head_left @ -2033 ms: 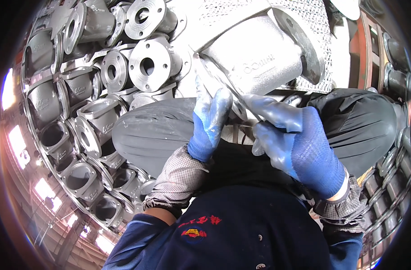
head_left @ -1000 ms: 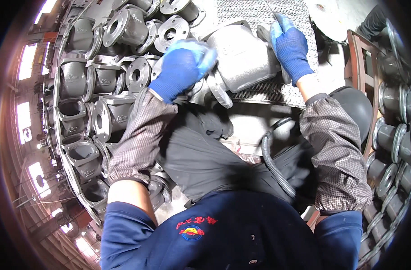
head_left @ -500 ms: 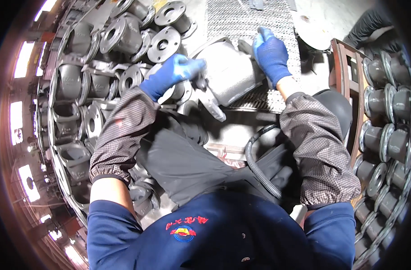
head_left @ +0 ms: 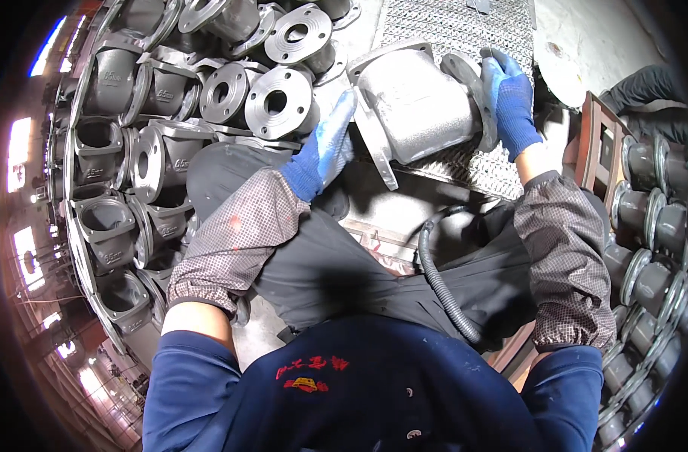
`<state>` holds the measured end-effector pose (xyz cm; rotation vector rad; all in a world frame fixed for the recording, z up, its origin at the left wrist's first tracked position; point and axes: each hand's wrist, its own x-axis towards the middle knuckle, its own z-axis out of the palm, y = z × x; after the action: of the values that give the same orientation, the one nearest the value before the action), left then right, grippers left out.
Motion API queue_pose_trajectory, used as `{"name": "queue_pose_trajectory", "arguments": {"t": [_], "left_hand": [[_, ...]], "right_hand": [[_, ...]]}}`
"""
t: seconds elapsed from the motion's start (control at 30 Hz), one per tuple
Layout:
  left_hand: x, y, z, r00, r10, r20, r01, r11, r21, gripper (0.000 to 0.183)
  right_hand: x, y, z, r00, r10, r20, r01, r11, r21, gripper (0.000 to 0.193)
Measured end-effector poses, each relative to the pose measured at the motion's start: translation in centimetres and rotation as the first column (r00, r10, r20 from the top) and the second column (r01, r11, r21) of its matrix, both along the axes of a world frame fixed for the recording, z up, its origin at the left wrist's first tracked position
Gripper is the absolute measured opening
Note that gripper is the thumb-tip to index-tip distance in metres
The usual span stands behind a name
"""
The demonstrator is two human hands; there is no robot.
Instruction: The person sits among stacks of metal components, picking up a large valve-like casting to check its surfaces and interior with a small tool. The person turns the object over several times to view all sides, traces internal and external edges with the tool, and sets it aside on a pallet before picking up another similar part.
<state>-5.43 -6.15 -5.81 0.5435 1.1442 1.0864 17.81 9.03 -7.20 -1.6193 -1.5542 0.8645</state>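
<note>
A grey cast-metal flanged valve body [head_left: 415,102] lies on its side on a rough, textured metal work surface [head_left: 453,26], its round flanges facing left and right. My left hand [head_left: 330,147], in a blue glove, is beside the left flange with fingers stretched out and together. Whether its palm touches the flange I cannot tell. My right hand [head_left: 511,102], also gloved in blue, has its fingers bent over the rim of the right flange; the thumb is mostly hidden.
Many similar grey flanged castings [head_left: 110,79] stand stacked at the left. More castings [head_left: 649,282] line the right side. A brown metal frame [head_left: 591,147] stands right of my knee. A grey corrugated hose [head_left: 432,267] curves between my legs. Another person's dark-clothed leg [head_left: 645,89] shows at the upper right.
My left hand has gone from closed fingers at the left flange to straight fingers beside it. The view has shifted, and the valve body now appears farther right with its flanges turned more sideways.
</note>
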Motion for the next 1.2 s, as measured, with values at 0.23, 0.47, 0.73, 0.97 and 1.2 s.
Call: {"name": "queue_pose_trajectory", "arguments": {"t": [0.23,0.47,0.73,0.97,1.2], "left_hand": [[2.4,1.7,0.5,0.942,0.139,0.305,-0.136,0.990,-0.033,0.039],[1.9,3.8,-0.3,0.937,0.164,0.307,-0.193,0.979,0.065,0.042],[2.4,3.7,2.1,0.970,0.044,0.241,-0.085,0.983,0.162,0.035],[0.4,2.8,3.0,0.370,0.373,-0.851,0.616,0.588,0.525,0.042],[1.1,5.1,2.6,0.372,0.500,-0.782,0.668,0.441,0.600,0.039]], "right_hand": [[2.2,0.1,-0.5,0.993,0.050,0.105,-0.042,0.996,-0.077,0.039],[3.9,-2.0,-3.4,0.805,0.207,0.556,-0.383,0.897,0.220,0.022],[3.9,-5.1,-0.3,0.932,0.127,-0.338,-0.221,0.941,-0.257,0.030],[3.4,-6.3,-1.0,0.515,-0.426,-0.744,-0.306,0.720,-0.623,0.035],[5.9,-4.5,-2.6,0.847,0.117,-0.518,-0.363,0.840,-0.402,0.034]]}}
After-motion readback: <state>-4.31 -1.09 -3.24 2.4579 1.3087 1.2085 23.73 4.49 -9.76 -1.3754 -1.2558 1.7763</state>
